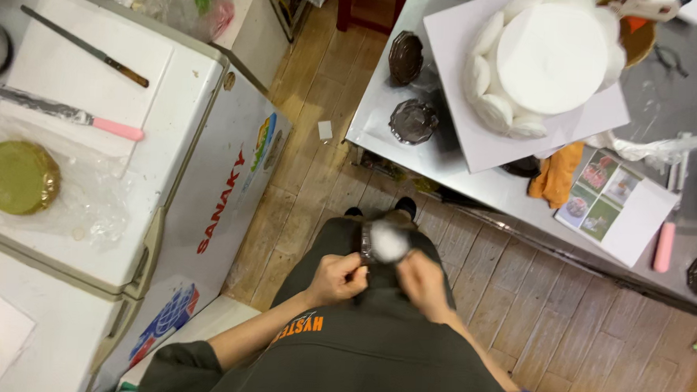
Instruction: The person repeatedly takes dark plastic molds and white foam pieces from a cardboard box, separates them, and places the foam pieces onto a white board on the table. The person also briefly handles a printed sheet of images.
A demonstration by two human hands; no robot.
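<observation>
A person's left hand and right hand pinch a small round white-topped metal disc together above bare wooden floor. Left of the grip stands a white chest freezer with red lettering; beyond it, a steel table's edge carries a white square board.

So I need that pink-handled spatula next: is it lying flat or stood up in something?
Lying flat. The pink-handled spatula rests lengthwise on a white board atop the chest freezer, blade pointing left, beside a dark-handled knife.
</observation>
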